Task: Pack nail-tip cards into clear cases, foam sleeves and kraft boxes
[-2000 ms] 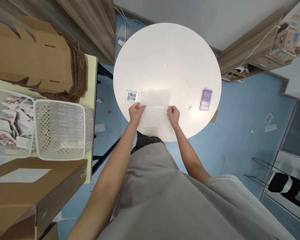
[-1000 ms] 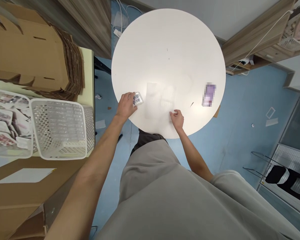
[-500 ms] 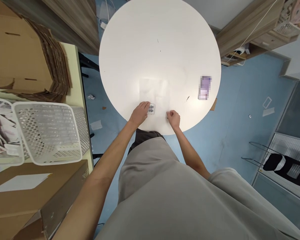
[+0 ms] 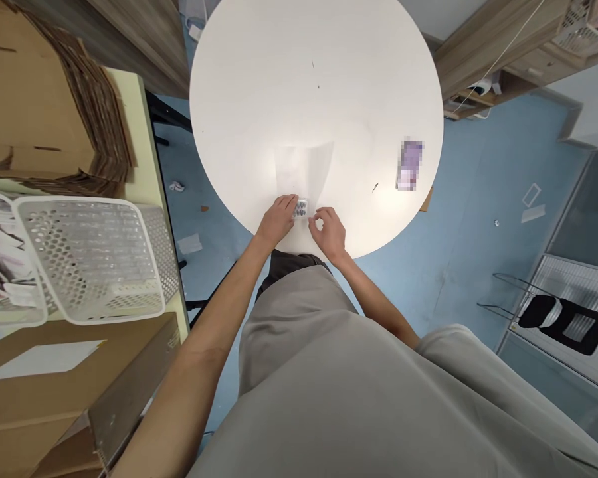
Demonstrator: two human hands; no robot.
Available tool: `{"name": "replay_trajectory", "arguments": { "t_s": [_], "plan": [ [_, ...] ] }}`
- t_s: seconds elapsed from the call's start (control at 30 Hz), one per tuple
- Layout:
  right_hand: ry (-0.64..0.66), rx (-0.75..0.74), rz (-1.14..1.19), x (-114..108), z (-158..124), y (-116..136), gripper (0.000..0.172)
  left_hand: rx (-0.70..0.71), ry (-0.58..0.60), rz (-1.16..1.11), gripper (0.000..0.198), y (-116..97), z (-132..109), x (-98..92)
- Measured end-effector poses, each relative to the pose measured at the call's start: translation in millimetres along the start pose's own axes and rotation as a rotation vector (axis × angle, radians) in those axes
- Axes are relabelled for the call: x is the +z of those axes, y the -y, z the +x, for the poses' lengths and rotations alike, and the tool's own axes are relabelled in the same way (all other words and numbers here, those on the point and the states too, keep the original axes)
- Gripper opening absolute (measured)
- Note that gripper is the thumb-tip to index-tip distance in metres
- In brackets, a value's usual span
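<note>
A small clear plastic tray (image 4: 301,208) with several dark round pieces lies near the table's front edge. My left hand (image 4: 278,222) is closed on its left side, fingertips over the rim, and hides part of it. Beneath and behind the tray spreads a thin translucent plastic sheet (image 4: 290,171). Its right side is lifted and drawn in toward the tray. At the tray's right, my right hand (image 4: 331,232) is closed in a pinch, thumb and forefinger at the sheet's near right corner.
The round white table (image 4: 259,79) has a blurred purple package (image 4: 410,164) at its right. On a side table to the left stand a white perforated basket (image 4: 152,265) of clear plastic trays, stacked flat cardboard (image 4: 34,99) and a cardboard box (image 4: 30,411).
My right hand has moved left, close to the tray, bringing the sheet's right side inward. My left hand stays on the tray. The view has shifted slightly.
</note>
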State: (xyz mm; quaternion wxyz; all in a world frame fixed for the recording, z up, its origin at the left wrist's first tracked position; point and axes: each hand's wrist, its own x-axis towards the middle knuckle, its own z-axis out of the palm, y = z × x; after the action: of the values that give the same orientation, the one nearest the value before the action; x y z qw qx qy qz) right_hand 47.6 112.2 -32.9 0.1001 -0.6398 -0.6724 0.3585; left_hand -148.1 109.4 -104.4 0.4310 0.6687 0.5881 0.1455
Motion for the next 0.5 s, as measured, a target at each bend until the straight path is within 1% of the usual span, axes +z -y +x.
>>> {"name": "replay_trajectory", "arguments": {
  "t_s": [0.07,0.13,0.2,0.27,0.3,0.4,0.5],
  "plan": [
    [0.046,-0.039,-0.013,11.0,1.0,9.4,0.02,-0.003,-0.017,-0.04,0.08,-0.5,-6.7,-2.5],
    [0.09,-0.054,-0.027,22.6,3.4,14.7,0.022,-0.04,-0.071,-0.106,0.076,-1.1,-17.8,-6.4],
    [0.133,-0.06,-0.039,33.6,6.5,16.1,0.024,-0.147,-0.171,-0.197,0.067,-2.8,-30.6,-9.6],
    [0.169,-0.058,-0.054,43.0,9.7,15.0,0.026,-0.299,-0.27,-0.31,0.052,-6.7,-40.2,-10.3],
    [0.186,-0.055,-0.063,47.0,11.2,14.2,0.027,-0.368,-0.301,-0.369,0.045,-9.5,-42.6,-9.4],
    [0.214,-0.045,-0.089,57.2,15.1,12.8,0.028,-0.507,-0.341,-0.51,0.032,-19.1,-38.2,-2.9],
    [0.206,-0.047,-0.095,65.0,17.3,14.2,0.029,-0.599,-0.409,-0.541,0.022,-23.8,-24.3,5.3]
  ]
}}
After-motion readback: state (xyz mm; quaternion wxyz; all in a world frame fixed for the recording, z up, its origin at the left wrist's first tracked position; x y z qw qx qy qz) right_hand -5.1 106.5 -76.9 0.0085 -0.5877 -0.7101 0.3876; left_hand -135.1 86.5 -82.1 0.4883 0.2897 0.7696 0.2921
